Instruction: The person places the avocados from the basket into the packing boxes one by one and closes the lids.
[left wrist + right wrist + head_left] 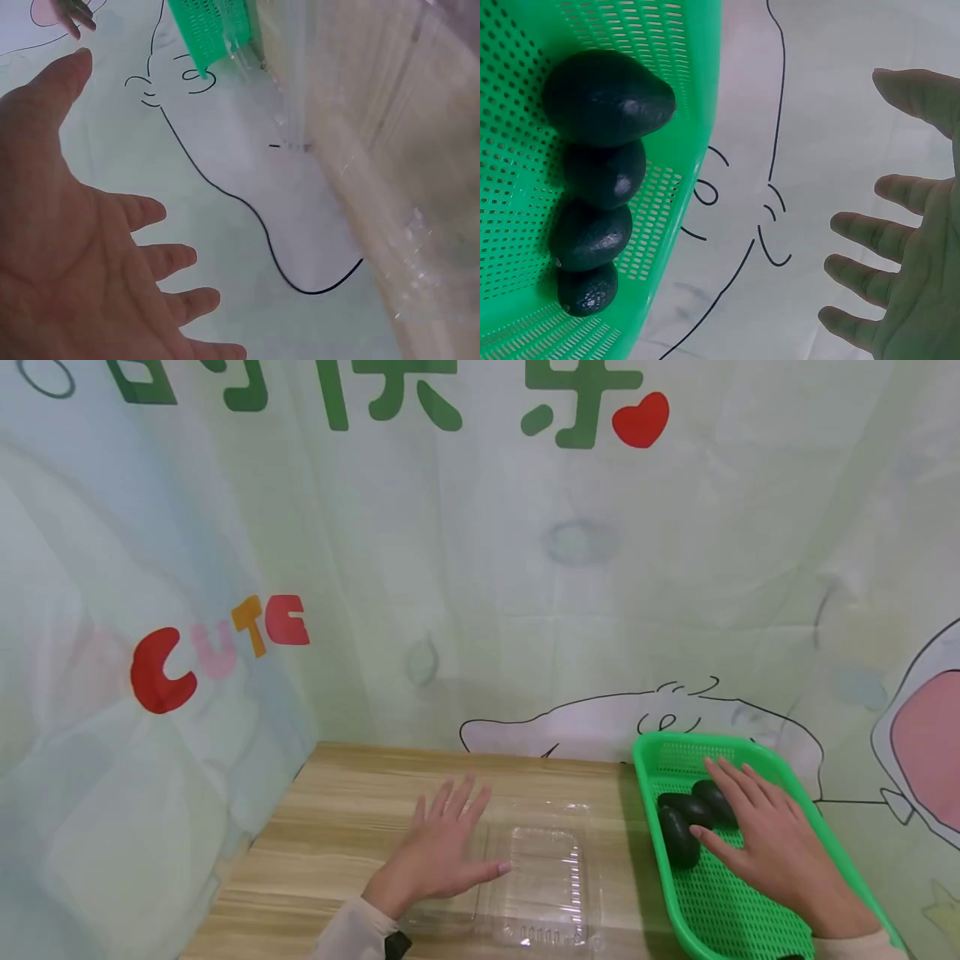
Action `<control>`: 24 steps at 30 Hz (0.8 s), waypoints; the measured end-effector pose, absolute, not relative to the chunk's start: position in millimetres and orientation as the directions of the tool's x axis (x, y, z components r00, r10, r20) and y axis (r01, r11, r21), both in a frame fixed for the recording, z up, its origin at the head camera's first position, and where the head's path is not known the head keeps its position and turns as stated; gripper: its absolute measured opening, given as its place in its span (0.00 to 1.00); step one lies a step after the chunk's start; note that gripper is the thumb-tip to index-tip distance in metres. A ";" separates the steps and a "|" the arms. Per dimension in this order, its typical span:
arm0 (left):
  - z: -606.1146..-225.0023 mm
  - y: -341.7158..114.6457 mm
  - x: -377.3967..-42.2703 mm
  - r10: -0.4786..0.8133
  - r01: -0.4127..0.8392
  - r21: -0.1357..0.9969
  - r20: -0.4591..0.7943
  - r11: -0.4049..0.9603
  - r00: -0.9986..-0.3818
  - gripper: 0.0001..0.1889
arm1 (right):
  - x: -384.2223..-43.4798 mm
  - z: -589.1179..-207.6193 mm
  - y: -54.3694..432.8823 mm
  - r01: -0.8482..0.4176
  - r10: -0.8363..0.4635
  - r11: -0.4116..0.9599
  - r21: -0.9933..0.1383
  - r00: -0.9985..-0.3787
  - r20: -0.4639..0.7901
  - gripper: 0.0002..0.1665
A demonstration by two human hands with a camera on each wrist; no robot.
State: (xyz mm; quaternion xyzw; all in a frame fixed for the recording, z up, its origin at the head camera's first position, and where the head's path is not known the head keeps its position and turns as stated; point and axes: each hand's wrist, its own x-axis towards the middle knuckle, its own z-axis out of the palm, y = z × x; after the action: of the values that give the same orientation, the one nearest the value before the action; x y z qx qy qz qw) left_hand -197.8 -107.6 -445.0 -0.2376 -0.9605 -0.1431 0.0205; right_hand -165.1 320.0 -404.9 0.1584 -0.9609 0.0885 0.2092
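Observation:
My left hand (pixel 438 852) is held palm down with fingers spread, overlapping the left part of a clear plastic clamshell box (pixel 536 889) in the head view. The box lies opened out on the wooden table. Over the green plastic basket (pixel 678 910), my right hand (pixel 780 847) hovers with fingers straight and holds nothing. Several dark avocados (pixel 604 97) sit in a row inside the basket, near its far left part in the head view. My right thumb and fingers overlap the avocados (pixel 679 839) there and partly hide them.
The wooden table (pixel 337 810) meets a printed cloth backdrop (pixel 480 568) at its back edge and left side. The basket's raised rim stands at the table's right, beside the plastic box.

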 end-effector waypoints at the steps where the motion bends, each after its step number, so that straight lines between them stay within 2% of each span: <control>1: -447.9 -106.5 -196.7 0.450 0.461 0.262 0.102 0.848 -0.887 0.54 | -165.2 -405.1 320.6 -0.340 -0.267 0.935 -0.103 -0.864 0.427 0.55; 8: -469.7 -99.5 -189.0 0.478 0.488 0.261 0.103 0.833 -0.872 0.55 | -167.0 -410.5 323.9 -0.340 -0.276 0.936 -0.089 -0.868 0.412 0.55; 17: -497.5 -92.7 -179.3 0.479 0.479 0.341 0.091 0.809 -0.873 0.56 | -171.8 -415.1 324.5 -0.358 -0.312 0.932 -0.052 -0.869 0.385 0.54; 24: -508.9 -86.5 -175.4 0.480 0.482 0.315 0.089 0.818 -0.873 0.57 | -179.4 -419.1 322.3 -0.362 -0.326 0.930 -0.060 -0.890 0.319 0.51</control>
State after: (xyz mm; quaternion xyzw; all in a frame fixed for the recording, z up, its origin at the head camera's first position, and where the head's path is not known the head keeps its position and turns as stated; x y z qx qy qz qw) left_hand -175.4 -86.5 -508.9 -0.2524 -0.9533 -0.1659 0.0026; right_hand -179.4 322.3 -419.1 0.1774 -0.9703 0.0589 0.1536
